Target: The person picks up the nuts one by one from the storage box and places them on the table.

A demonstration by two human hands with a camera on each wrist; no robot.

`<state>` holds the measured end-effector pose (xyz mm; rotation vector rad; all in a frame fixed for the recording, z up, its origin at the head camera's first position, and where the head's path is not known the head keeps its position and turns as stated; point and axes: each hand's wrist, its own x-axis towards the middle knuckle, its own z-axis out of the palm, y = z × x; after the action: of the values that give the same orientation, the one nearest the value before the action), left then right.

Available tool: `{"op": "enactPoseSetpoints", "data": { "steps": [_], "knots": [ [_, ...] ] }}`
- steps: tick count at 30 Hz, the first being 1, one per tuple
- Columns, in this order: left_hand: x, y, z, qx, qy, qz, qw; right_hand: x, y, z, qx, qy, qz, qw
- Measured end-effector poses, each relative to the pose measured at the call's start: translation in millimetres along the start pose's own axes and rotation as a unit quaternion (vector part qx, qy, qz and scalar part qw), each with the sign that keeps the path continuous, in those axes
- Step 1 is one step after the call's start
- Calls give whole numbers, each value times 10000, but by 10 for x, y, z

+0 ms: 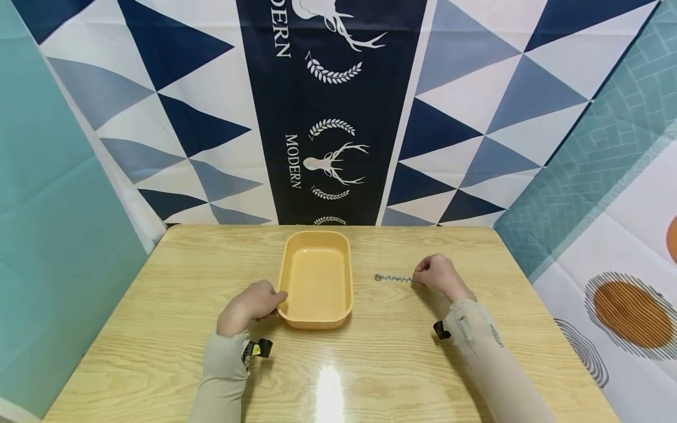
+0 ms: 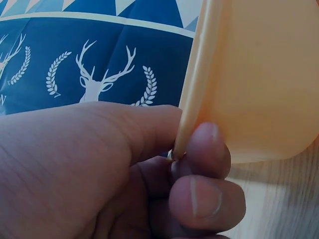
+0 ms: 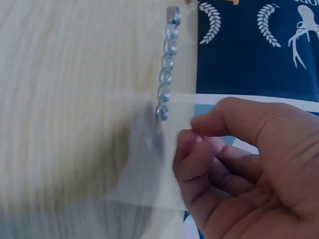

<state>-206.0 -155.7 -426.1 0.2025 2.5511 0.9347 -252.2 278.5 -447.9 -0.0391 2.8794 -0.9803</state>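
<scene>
My left hand (image 1: 251, 305) pinches the near-left rim of a yellow plastic basin (image 1: 318, 273) that stands on the table. In the left wrist view, the thumb and fingers lie on either side of the basin's wall (image 2: 197, 74). A row of small shiny metal pieces (image 1: 392, 278), looking like linked rings or nuts, lies to the right of the basin. At the row's right end is my right hand (image 1: 440, 275), fingers curled and thumb against the index finger. In the right wrist view, the fingertips (image 3: 187, 142) appear beside the end of the metal row (image 3: 166, 74); whether they hold anything is hidden.
The wooden table (image 1: 158, 352) carries the basin and the metal row. Behind it hangs a patterned cloth (image 1: 333, 117) with deer heads and triangles. More cloth panels (image 1: 58, 235) border the sides. A dark wrist camera (image 1: 442, 330) sits at the right cuff.
</scene>
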Motion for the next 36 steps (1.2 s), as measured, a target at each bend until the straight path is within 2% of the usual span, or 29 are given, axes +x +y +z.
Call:
{"op": "enactPoseSetpoints", "data": {
  "steps": [6, 14, 20, 26, 36],
  "knots": [
    [-11, -25, -23, -123, -46, 61, 9999, -16, 43, 29, -180, -74, 67, 9998],
    [-67, -64, -120, -420, 305, -97, 9986, -10, 60, 81, -336, -101, 23, 9994],
    [-79, -131, -168, -388, 291, -80, 9988, -32, 47, 89, -430, -126, -90, 9990],
    [-94, -169, -141, -398, 271, -147, 9987, -90, 62, 149, -382, -121, -184, 9990],
    [-100, -142, -184, -388, 350, -143, 9985, -137, 105, 150, 25, -25, 3, 10000]
  ]
}}
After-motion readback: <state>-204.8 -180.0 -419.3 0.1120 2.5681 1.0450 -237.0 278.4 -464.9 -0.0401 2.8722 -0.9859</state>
